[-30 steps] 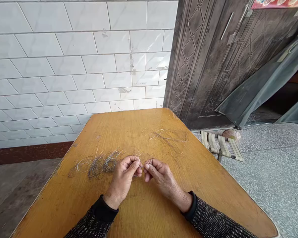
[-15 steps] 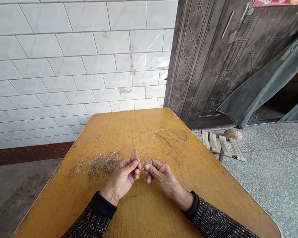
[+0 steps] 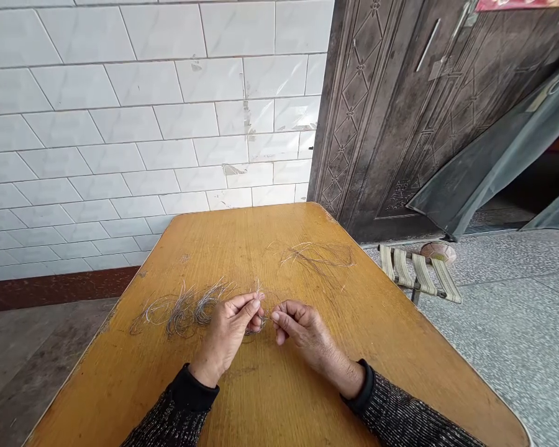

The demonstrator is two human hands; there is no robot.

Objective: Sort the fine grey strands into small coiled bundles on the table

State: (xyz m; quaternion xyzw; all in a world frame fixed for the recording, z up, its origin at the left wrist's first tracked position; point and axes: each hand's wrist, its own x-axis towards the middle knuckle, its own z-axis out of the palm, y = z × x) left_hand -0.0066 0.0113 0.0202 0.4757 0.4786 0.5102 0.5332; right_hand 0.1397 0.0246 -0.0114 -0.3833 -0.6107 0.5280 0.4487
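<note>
My left hand [image 3: 228,329] is closed in a pinch on a small coil of thin wire [image 3: 263,321], whose pale loose ends stick up above the thumb. The lower part of that coil shows under my curled fingers. Just to the right, thumb and forefinger of my right hand [image 3: 302,326] are pinched together on a fine strand of wire, which arches across from the left hand. Left of my hands, several coiled wire bundles [image 3: 206,308] lie side by side on the table. Farther back on the right is a loose spread of thin brownish wires [image 3: 323,254].
The wooden table [image 3: 242,242] meets a white tiled wall [image 3: 121,99] at its far end. A dark patterned door [image 3: 382,124] with a grey curtain [image 3: 489,155] stands at right. On the floor there is a strapped folding stool [image 3: 419,273] with a round pinkish thing [image 3: 438,251] behind it.
My left hand has turned slightly, so more of its wire coil shows beneath the fingers and the upright ends look shorter. My right hand has hardly moved.
</note>
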